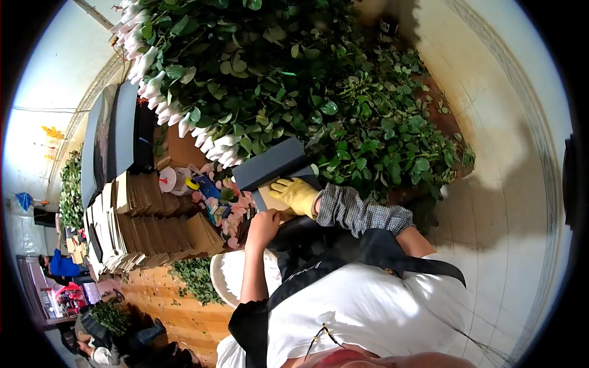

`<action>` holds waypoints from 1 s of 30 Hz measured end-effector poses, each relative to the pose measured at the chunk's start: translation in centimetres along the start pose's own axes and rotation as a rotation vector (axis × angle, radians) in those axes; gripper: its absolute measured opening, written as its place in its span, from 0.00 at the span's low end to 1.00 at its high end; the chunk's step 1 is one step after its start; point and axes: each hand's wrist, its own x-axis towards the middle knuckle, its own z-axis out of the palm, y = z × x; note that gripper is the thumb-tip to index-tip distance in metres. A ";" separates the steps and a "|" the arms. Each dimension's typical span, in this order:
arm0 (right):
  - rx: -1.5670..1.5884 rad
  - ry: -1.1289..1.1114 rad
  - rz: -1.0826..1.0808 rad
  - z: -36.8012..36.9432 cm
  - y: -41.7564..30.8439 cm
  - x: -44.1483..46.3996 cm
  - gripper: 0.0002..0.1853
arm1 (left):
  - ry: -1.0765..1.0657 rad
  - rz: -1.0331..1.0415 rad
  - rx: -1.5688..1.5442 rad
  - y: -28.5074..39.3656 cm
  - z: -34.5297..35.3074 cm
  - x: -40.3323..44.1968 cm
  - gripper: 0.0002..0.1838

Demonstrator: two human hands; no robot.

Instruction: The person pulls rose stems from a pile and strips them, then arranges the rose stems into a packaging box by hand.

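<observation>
My right hand (297,195), in a yellow glove with a checked sleeve guard, lies flat with fingers spread on a brown cardboard sheet (266,200). Beneath the sheet shows dark grey board. My bare left hand (264,228) is at the sheet's near edge, its fingers curled around it; part of the grip is hidden. Just beyond both hands rests a dark grey box-shaped block (270,163). Pink petals (236,214) are scattered to the left of my left hand.
Rose bunches (276,80) with white-wrapped heads (215,147) fill the far side. Stacked cardboard sheets (147,214), a white tape roll (169,180) and dark grey boxes (126,129) stand left. A white tub (228,276) is below my left arm. People (61,265) are farther left.
</observation>
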 end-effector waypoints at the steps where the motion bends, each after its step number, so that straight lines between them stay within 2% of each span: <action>1: -0.002 0.022 -0.005 0.2 0.1 -0.1 0.43 | 0.014 -0.021 0.046 0.7 0.3 -0.1 0.15; 4: 0.016 0.099 0.001 -0.7 -0.5 -0.4 0.38 | 0.036 0.039 0.145 1.3 1.2 -0.1 0.18; 5: 0.021 0.083 0.014 -1.8 -0.8 -0.8 0.33 | 0.046 0.048 0.144 1.3 1.1 0.0 0.19; 6: -0.005 0.182 -0.008 -1.1 -0.7 -0.6 0.32 | 0.056 0.049 0.131 1.0 1.1 0.1 0.18; 9: 0.036 0.233 -0.026 -1.4 -0.7 -0.7 0.31 | 0.104 0.068 0.074 0.5 1.2 0.2 0.16; 11: 0.036 0.222 -0.016 -1.2 -0.7 -0.7 0.25 | 0.061 0.022 0.098 0.8 1.1 0.1 0.16; 13: 0.091 0.162 0.002 -3.7 -1.4 -1.6 0.27 | 0.061 0.004 0.114 1.0 1.4 0.0 0.17; 15: 0.010 0.259 -0.041 -1.9 -0.8 -0.8 0.30 | 0.079 0.015 0.091 1.1 1.5 0.0 0.17; 17: 0.049 0.230 -0.039 -2.7 -0.6 -1.4 0.29 | 0.084 0.000 0.075 1.1 1.4 -0.1 0.17; 20: 0.459 0.237 -0.114 -1.9 1.1 -1.5 0.29 | 0.044 -0.087 0.056 1.3 1.1 -0.3 0.15; 21: 0.706 0.005 -0.066 -4.2 1.6 -1.8 0.28 | 0.048 -0.086 0.052 0.9 1.4 -0.2 0.15; 23: 0.878 0.130 -0.308 -10.3 2.3 -2.4 0.24 | 0.050 -0.060 -0.068 0.2 2.0 -0.4 0.15; 25: 0.892 0.316 -0.145 -16.9 3.8 -2.5 0.21 | 0.017 -0.087 -0.060 0.5 1.8 -0.3 0.15; 27: 0.653 0.632 0.218 -19.9 7.4 -0.8 0.17 | 0.030 -0.087 -0.060 0.9 1.4 -0.4 0.15; 29: 0.024 0.676 0.365 -19.8 14.2 1.9 0.16 | 0.027 -0.094 -0.066 0.7 1.6 -0.3 0.15; 30: -0.047 0.592 0.455 -18.4 16.7 3.3 0.17 | 0.031 -0.098 -0.072 1.4 0.9 -0.5 0.15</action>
